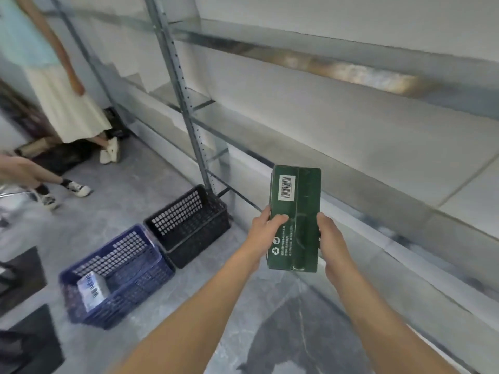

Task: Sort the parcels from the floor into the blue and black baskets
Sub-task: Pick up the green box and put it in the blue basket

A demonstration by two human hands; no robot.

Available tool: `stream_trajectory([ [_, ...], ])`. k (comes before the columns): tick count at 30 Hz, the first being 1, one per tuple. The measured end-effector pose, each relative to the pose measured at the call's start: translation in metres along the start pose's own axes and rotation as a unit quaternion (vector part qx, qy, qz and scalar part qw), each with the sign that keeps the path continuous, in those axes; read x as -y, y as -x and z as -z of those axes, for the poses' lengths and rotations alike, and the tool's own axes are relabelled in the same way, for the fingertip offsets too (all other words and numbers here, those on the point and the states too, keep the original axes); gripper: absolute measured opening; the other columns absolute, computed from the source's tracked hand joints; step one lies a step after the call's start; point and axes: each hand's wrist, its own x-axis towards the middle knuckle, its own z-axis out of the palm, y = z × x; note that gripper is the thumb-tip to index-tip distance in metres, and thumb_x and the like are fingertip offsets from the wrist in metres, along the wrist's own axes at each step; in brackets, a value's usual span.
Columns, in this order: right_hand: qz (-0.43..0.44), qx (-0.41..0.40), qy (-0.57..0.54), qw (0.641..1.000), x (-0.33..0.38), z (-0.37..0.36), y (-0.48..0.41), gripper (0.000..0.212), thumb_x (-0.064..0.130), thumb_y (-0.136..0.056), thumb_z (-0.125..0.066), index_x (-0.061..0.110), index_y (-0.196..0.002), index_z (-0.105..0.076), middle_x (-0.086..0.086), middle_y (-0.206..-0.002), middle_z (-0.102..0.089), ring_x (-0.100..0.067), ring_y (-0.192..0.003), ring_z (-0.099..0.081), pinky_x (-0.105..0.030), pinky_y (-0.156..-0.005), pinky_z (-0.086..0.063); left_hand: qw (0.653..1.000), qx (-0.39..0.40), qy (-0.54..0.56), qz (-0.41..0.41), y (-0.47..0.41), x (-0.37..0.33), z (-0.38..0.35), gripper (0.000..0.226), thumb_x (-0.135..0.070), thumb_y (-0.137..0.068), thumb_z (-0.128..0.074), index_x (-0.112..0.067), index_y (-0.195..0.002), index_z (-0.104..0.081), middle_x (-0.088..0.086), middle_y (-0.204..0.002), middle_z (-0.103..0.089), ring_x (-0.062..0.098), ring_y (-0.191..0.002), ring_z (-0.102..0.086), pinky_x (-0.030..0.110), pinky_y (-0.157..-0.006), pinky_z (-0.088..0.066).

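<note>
A dark green box parcel (pixel 297 209) with a white barcode label is held up in front of me, long side pointing away. My left hand (pixel 263 229) grips its left edge and my right hand (pixel 330 238) grips its right edge. Down to the left on the grey floor stand the black basket (pixel 189 225), which looks empty, and nearer me the blue basket (pixel 118 276). A white parcel with blue print (pixel 93 291) lies in the blue basket's near left corner.
A grey metal shelving rack (pixel 189 109) runs along the wall on the right, just behind the black basket. Two other people stand at the far left, one in a white skirt (pixel 64 103). Dark items (pixel 24 279) sit on the floor at the left edge.
</note>
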Motion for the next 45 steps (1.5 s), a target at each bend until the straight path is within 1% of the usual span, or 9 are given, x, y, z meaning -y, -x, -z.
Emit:
stream_trajectory([
  [3, -0.005, 0.051, 0.018, 0.999, 0.005, -0.036, -0.006, 0.044, 0.049, -0.11, -0.031, 0.025, -0.124, -0.066, 0.002, -0.122, -0.071, -0.013, -0.111, -0.067, -0.03, -0.079, -0.049, 0.999, -0.044, 0.027, -0.006, 0.009, 0.009, 0.036, 0.036, -0.034, -0.1, -0.058, -0.043, -0.135, -0.06, -0.006, -0.123, -0.073, 0.008, -0.105, -0.071, 0.027, -0.082, -0.053],
  [14, -0.027, 0.181, 0.06, 0.981, 0.003, -0.216, -0.023, 0.044, 0.05, -0.108, -0.036, 0.025, -0.13, -0.066, -0.001, -0.123, -0.073, -0.016, -0.111, -0.068, -0.035, -0.082, -0.051, 0.977, -0.188, 0.09, 0.044, 0.017, 0.064, 0.196, 0.049, -0.061, -0.078, -0.062, -0.065, -0.126, -0.058, -0.001, -0.142, -0.06, 0.018, -0.123, -0.064, 0.051, -0.11, -0.048],
  [17, -0.036, 0.203, 0.079, 0.975, 0.004, -0.281, -0.025, 0.042, 0.044, -0.11, -0.039, 0.02, -0.132, -0.065, -0.003, -0.122, -0.072, -0.017, -0.11, -0.068, -0.031, -0.078, -0.051, 0.973, -0.203, 0.097, 0.051, 0.014, 0.083, 0.255, 0.049, -0.062, -0.079, -0.062, -0.067, -0.127, -0.056, -0.002, -0.145, -0.057, 0.018, -0.124, -0.063, 0.051, -0.111, -0.046],
  [20, -0.035, 0.216, 0.097, 0.971, -0.001, -0.343, -0.03, 0.042, 0.047, -0.11, -0.04, 0.024, -0.135, -0.064, -0.001, -0.131, -0.07, -0.016, -0.118, -0.065, -0.034, -0.094, -0.052, 0.97, -0.214, 0.109, 0.049, 0.014, 0.095, 0.312, 0.051, -0.062, -0.081, -0.061, -0.066, -0.131, -0.053, -0.002, -0.145, -0.054, 0.018, -0.125, -0.062, 0.052, -0.112, -0.046],
  [25, -0.062, 0.257, 0.098, 0.959, -0.001, -0.453, -0.023, 0.036, 0.041, -0.112, -0.04, 0.025, -0.122, -0.07, 0.003, -0.117, -0.075, -0.013, -0.108, -0.069, -0.034, -0.083, -0.052, 0.96, -0.235, 0.124, 0.083, 0.016, 0.126, 0.416, 0.052, -0.066, -0.078, -0.062, -0.068, -0.129, -0.051, -0.001, -0.148, -0.05, 0.022, -0.132, -0.055, 0.057, -0.114, -0.042],
  [29, -0.085, 0.282, 0.12, 0.948, 0.0, -0.524, -0.021, 0.037, 0.045, -0.11, -0.041, 0.027, -0.124, -0.07, 0.005, -0.122, -0.074, -0.012, -0.113, -0.067, -0.039, -0.098, -0.052, 0.951, -0.253, 0.135, 0.119, 0.009, 0.147, 0.483, 0.059, -0.069, -0.074, -0.062, -0.063, -0.131, -0.05, -0.002, -0.149, -0.048, 0.023, -0.132, -0.054, 0.058, -0.114, -0.04],
  [33, -0.096, 0.3, 0.149, 0.937, -0.004, -0.58, -0.033, 0.034, 0.044, -0.111, -0.04, 0.03, -0.12, -0.069, 0.009, -0.12, -0.072, -0.009, -0.112, -0.066, -0.034, -0.092, -0.05, 0.941, -0.265, 0.159, 0.141, -0.002, 0.169, 0.531, 0.055, -0.071, -0.073, -0.065, -0.065, -0.127, -0.052, -0.001, -0.149, -0.051, 0.024, -0.135, -0.053, 0.059, -0.114, -0.04],
  [38, -0.119, 0.329, 0.188, 0.918, -0.023, -0.646, -0.069, 0.059, 0.067, -0.091, -0.045, 0.035, -0.138, -0.063, 0.01, -0.136, -0.067, -0.013, -0.127, -0.061, -0.048, -0.116, -0.043, 0.914, -0.295, 0.196, 0.196, -0.03, 0.2, 0.581, 0.102, -0.089, -0.057, -0.072, -0.059, -0.148, -0.035, -0.007, -0.162, -0.04, 0.025, -0.144, -0.046, 0.061, -0.116, -0.037],
  [45, -0.17, 0.368, 0.227, 0.886, -0.057, -0.735, -0.129, 0.049, 0.059, -0.102, -0.042, 0.034, -0.141, -0.06, 0.009, -0.14, -0.063, -0.015, -0.13, -0.058, -0.049, -0.118, -0.041, 0.882, -0.35, 0.224, 0.22, -0.077, 0.224, 0.641, 0.083, -0.068, -0.07, -0.069, -0.029, -0.141, -0.049, -0.003, -0.131, -0.067, 0.021, -0.119, -0.066, 0.052, -0.108, -0.05],
])
